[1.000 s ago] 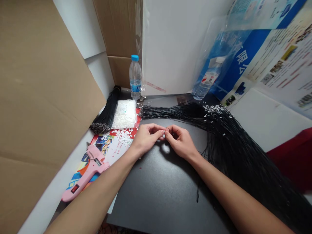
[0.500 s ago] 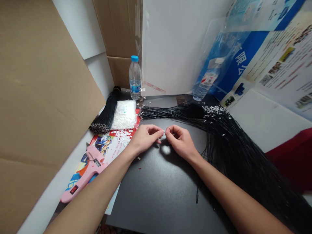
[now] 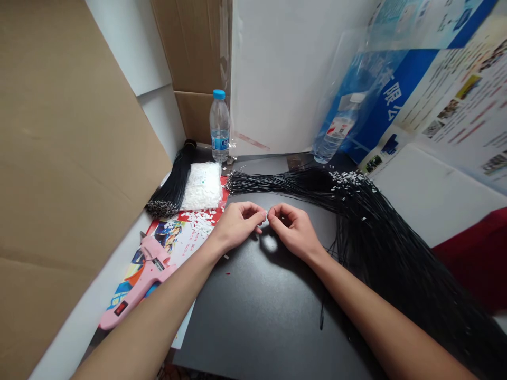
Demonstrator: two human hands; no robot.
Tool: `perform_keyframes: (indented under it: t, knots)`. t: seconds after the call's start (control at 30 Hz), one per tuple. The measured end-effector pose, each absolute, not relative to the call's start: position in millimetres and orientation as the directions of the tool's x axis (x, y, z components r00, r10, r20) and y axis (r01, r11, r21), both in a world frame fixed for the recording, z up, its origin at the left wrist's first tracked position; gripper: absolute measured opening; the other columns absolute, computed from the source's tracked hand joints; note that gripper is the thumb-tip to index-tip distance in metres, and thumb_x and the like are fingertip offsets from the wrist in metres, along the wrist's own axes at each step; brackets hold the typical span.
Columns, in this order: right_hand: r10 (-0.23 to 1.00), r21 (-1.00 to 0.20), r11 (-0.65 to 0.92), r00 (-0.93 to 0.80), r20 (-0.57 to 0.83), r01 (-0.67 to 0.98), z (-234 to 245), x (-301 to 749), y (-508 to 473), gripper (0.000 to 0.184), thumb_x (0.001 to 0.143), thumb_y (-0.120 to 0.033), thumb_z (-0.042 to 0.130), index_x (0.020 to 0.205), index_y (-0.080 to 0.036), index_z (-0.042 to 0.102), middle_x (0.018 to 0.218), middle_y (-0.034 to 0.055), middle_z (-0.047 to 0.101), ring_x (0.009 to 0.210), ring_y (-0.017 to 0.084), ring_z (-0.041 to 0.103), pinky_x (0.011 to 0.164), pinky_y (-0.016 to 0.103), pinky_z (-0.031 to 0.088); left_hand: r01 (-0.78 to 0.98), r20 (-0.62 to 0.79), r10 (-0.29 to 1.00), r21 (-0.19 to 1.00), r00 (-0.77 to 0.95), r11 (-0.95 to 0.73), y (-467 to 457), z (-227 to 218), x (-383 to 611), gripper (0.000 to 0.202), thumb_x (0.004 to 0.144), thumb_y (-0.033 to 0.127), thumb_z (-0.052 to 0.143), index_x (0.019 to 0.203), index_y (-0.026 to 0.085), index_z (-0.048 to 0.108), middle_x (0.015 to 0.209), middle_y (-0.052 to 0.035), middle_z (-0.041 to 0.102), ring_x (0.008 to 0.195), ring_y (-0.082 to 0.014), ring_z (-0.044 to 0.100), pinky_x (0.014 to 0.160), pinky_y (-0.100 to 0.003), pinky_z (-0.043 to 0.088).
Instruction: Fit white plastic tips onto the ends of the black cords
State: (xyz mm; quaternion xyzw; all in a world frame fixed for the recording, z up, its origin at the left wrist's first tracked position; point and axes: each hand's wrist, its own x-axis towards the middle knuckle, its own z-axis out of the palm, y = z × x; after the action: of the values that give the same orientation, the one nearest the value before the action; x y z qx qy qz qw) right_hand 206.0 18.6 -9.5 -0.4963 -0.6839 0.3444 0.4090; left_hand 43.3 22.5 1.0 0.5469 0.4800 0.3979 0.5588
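Note:
My left hand (image 3: pixel 240 224) and my right hand (image 3: pixel 293 229) meet above a black board (image 3: pixel 253 311), their fingertips pinched together on a tiny white piece (image 3: pixel 266 212). The fingers hide most of it, and any cord in it is too thin to make out. To the right lies a large spread of thin black cords (image 3: pixel 380 237), with white bits at their gathered ends (image 3: pixel 348 179). Beyond my left hand, loose white pieces (image 3: pixel 200 222) lie on a printed sheet (image 3: pixel 178 248), next to a clear bag of white pieces (image 3: pixel 201 186) and a tied black cord bundle (image 3: pixel 174 182).
A pink hot glue gun (image 3: pixel 138 285) rests on the printed sheet, left of my left forearm. A water bottle (image 3: pixel 219 126) stands behind the bag. Cardboard panels (image 3: pixel 71 158) rise at left, and a plastic-wrapped bottle (image 3: pixel 336 132) and printed poster (image 3: pixel 447 89) stand at back right.
My hands stay close together, with only slight shifts of the fingers at the white piece. The view has moved very slightly.

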Motion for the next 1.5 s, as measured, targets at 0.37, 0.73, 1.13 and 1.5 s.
perform_keyframes:
  t: [0.37, 0.73, 1.13, 1.5]
  knots:
    - [0.962, -0.87, 0.273, -0.135, 0.238, 0.412, -9.4, 205.4, 17.3, 0.021, 0.075, -0.037, 0.057, 0.068, -0.018, 0.058, 0.059, -0.0017, 0.053, 0.054, 0.01, 0.045, 0.052, 0.023, 0.036, 0.129, -0.045, 0.982, 0.991, 0.185, 0.021, 23.2, -10.8, 47.1, 0.011, 0.086, 0.023, 0.066, 0.08, 0.014, 0.067, 0.075, -0.0015, 0.069, 0.058, -0.01, 0.063, 0.06, -0.023, 0.049]
    - [0.957, -0.858, 0.29, -0.139, 0.255, 0.424, -10.8, 205.7, 17.5, 0.02, 0.078, -0.036, 0.058, 0.071, -0.018, 0.06, 0.063, 0.0003, 0.059, 0.056, 0.011, 0.05, 0.054, 0.023, 0.04, 0.091, -0.074, 0.983, 0.994, 0.168, 0.059, 23.2, -8.8, 47.4, 0.01, 0.086, 0.02, 0.067, 0.08, 0.013, 0.068, 0.076, -0.0018, 0.07, 0.058, -0.0102, 0.064, 0.061, -0.024, 0.05]
    - [0.955, -0.834, 0.298, -0.152, 0.257, 0.464, -10.1, 207.0, 17.1, 0.017, 0.076, -0.033, 0.057, 0.068, -0.018, 0.06, 0.06, -0.0007, 0.057, 0.055, 0.011, 0.048, 0.053, 0.023, 0.037, 0.3, 0.007, 0.976, 0.951, 0.218, -0.074, 23.4, -7.4, 39.3, 0.009, 0.084, 0.022, 0.066, 0.082, 0.015, 0.071, 0.082, -0.0045, 0.074, 0.063, -0.0121, 0.066, 0.065, -0.026, 0.05]
    - [0.956, -0.842, 0.293, -0.168, 0.241, 0.454, -11.8, 208.6, 18.8, 0.019, 0.076, -0.035, 0.058, 0.069, -0.018, 0.062, 0.062, -0.0002, 0.06, 0.055, 0.011, 0.049, 0.053, 0.023, 0.037, 0.257, -0.003, 0.977, 0.965, 0.215, -0.054, 23.2, -7.4, 40.1, 0.01, 0.084, 0.023, 0.066, 0.08, 0.015, 0.071, 0.08, -0.004, 0.074, 0.061, -0.0122, 0.066, 0.065, -0.026, 0.05]
